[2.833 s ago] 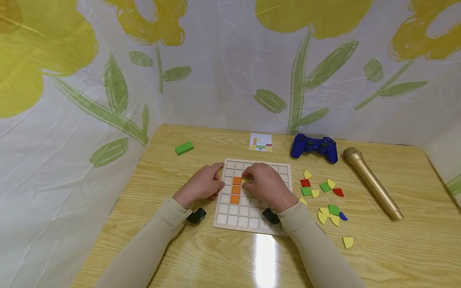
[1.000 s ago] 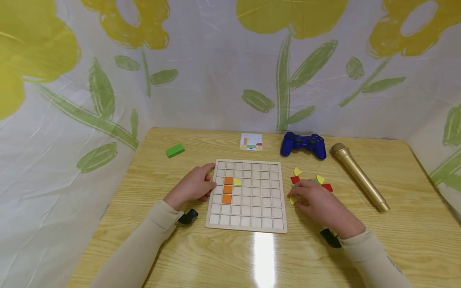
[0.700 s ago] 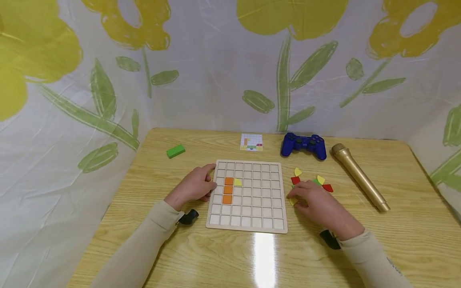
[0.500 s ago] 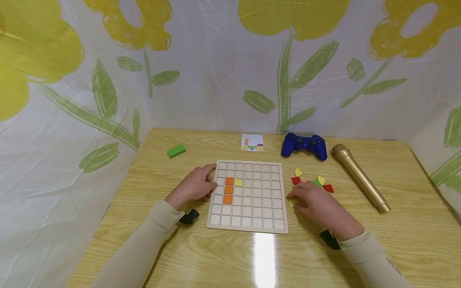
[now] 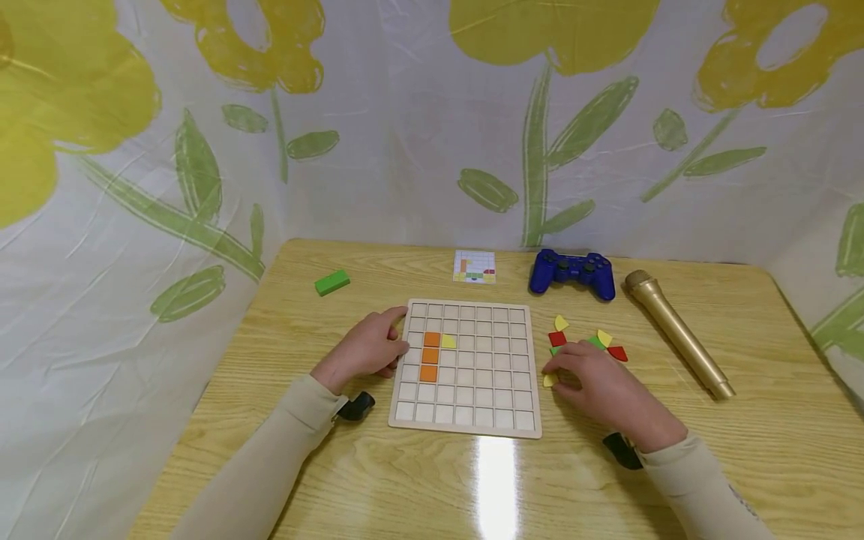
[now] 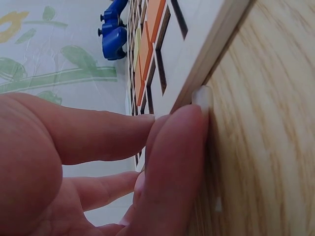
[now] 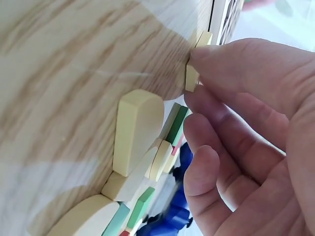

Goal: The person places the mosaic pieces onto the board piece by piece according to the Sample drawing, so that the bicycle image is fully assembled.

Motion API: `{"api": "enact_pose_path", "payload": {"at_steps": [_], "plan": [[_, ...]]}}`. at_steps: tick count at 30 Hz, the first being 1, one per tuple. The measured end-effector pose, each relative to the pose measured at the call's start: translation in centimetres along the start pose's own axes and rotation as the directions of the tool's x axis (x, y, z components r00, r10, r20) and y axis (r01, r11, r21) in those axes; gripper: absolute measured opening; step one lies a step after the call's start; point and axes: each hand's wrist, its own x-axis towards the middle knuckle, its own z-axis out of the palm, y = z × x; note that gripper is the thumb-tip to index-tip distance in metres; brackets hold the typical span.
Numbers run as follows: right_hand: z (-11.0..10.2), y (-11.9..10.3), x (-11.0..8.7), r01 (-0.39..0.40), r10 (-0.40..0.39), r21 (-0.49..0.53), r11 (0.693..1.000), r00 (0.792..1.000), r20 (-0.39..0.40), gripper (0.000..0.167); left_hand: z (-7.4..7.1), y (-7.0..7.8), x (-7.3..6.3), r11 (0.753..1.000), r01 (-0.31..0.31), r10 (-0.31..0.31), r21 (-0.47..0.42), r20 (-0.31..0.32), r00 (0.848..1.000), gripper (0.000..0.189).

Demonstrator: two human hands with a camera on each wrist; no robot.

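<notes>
A pale wooden grid board lies in front of me. Several orange squares form a column in it, and a yellow quarter-circle tile sits right of the top one. My left hand holds the board's left edge; in the left wrist view, fingertips bear on its rim and side. Right of the board, my right hand pinches a yellow piece, apparently another quarter circle, between thumb and finger at the tabletop. Loose red tiles and yellow tiles lie around it; the hand hides others.
A printed pattern card lies behind the board. A green block is at the back left. To the back right are a blue game controller and a gold microphone. A flower-patterned sheet hangs behind the table.
My right hand has left the board, where the yellow quarter circle now shows in its cell, and moved right to the loose tiles. There it has stayed for the last second. The left hand stays.
</notes>
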Motion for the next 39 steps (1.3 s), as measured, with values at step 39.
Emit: {"api": "enact_pose_path", "payload": {"at_steps": [39], "plan": [[3.8, -13.2, 9.2, 0.198, -0.203, 0.117, 0.973, 0.979, 0.025, 0.014, -0.3, -0.1, -0.2, 0.999, -0.011, 0.011, 0.032, 0.002, 1.0, 0.071]]}}
